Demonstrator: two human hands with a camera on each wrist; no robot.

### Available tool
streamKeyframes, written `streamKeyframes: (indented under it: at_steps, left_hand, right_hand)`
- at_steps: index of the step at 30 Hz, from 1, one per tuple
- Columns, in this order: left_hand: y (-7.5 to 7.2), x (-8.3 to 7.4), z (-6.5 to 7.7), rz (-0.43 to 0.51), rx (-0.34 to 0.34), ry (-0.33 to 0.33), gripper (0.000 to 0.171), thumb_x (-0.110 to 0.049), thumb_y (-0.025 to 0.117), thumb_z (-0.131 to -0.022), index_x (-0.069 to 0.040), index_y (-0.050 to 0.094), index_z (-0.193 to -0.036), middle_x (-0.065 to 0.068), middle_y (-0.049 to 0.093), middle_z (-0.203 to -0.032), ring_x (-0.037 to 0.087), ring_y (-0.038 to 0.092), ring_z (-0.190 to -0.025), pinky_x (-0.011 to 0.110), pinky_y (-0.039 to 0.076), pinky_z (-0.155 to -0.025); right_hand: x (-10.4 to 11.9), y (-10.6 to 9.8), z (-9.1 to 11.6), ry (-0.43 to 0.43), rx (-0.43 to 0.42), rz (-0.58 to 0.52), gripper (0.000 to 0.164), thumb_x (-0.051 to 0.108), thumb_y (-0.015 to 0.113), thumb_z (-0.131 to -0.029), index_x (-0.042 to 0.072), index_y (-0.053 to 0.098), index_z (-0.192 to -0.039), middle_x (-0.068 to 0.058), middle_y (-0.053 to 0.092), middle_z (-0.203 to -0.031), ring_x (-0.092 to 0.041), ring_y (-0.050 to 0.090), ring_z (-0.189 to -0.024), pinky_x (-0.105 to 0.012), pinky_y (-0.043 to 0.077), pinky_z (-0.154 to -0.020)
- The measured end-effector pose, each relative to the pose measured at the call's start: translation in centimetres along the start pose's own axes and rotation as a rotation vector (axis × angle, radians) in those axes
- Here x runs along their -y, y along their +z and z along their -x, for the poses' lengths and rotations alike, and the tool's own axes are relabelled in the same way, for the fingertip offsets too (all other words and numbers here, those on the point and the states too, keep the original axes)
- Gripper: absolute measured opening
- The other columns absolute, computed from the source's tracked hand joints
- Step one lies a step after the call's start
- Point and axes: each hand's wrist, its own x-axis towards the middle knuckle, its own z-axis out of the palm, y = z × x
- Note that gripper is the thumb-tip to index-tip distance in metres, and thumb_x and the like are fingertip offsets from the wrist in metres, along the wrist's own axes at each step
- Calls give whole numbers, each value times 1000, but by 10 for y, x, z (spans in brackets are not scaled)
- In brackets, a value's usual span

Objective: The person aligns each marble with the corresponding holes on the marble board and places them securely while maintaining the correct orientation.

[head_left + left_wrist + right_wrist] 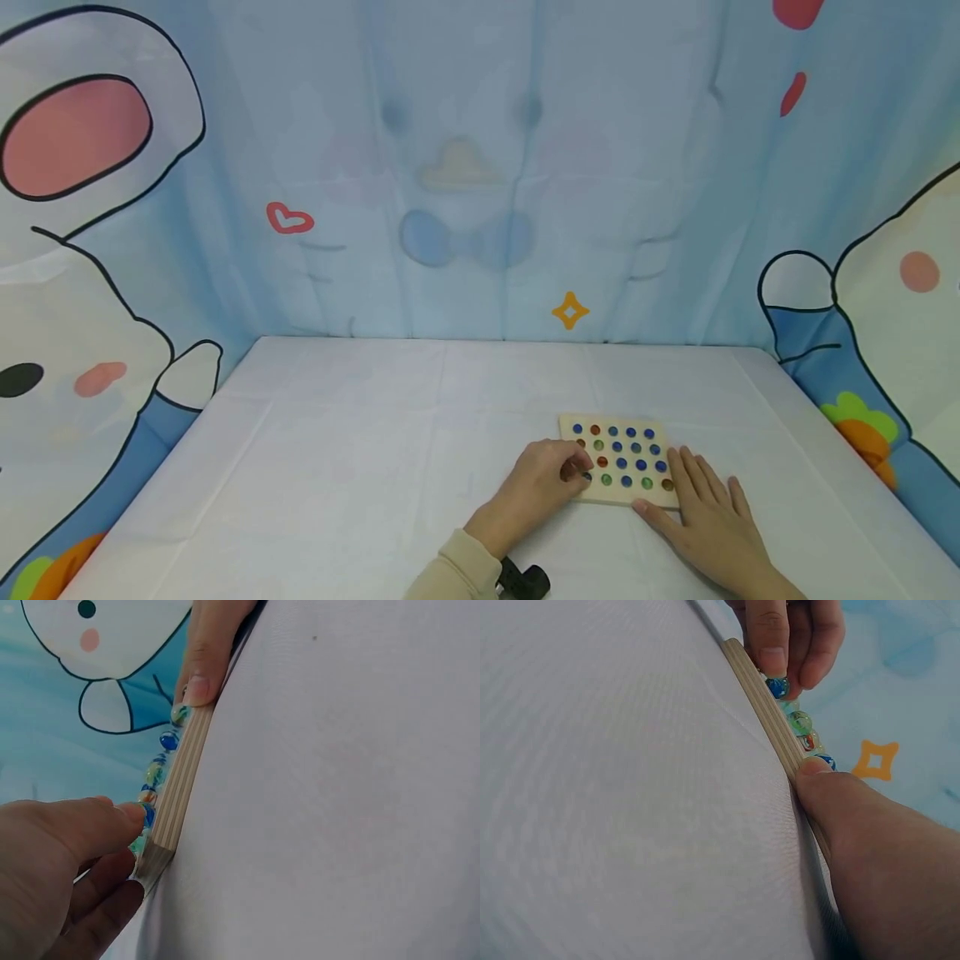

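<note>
A pale wooden board (617,494) lies on the table with rows of glass marbles, mostly blue, some green or reddish-brown. At its front left corner my left hand (534,483) pinches a blue marble (778,688) between thumb and fingers, low over the board. Whether that marble sits in its hollow, I cannot tell. My right hand (712,529) lies with straight, spread fingers along the board's right side, its thumb at the front edge. In the left wrist view, the board's layered edge (184,780) shows below several marbles.
A white cloth (337,467) covers the table, slightly creased. Behind it hangs a light blue curtain (465,292) printed with cartoon figures. A black strap-like device (525,581) sits at my left wrist, by the beige sleeve (457,571).
</note>
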Motion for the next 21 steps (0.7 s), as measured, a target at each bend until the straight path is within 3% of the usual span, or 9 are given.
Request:
streamKeyframes:
  at_steps: [7,14,21]
  left_hand:
    - [-14,6,5,11,-53,17,11,-13,70,-92,-17,71,-102,-9,72,-99,-5,58,-83,7,47,-74]
    - [-36,17,13,-75,-107,26,18,-16,68,-94,-14,70,-112,-5,72,-106,3,63,-91,12,49,-78]
    - [-65,27,29,-108,-122,-12,37,-20,62,-98,-10,60,-134,5,68,-126,17,63,-115,29,53,-96]
  right_hand:
    - [2,1,-1,-1,7,10,111,76,45,-88,-8,14,-154,-36,15,-157,-57,13,-142,-76,-3,-111]
    - [-1,-2,-1,-4,15,-17,113,77,45,-88,-8,9,-155,-36,12,-158,-57,11,-142,-76,-6,-110]
    - [-8,-8,0,-3,35,-55,114,76,45,-89,-7,6,-155,-37,9,-158,-57,10,-142,-78,-6,-108]
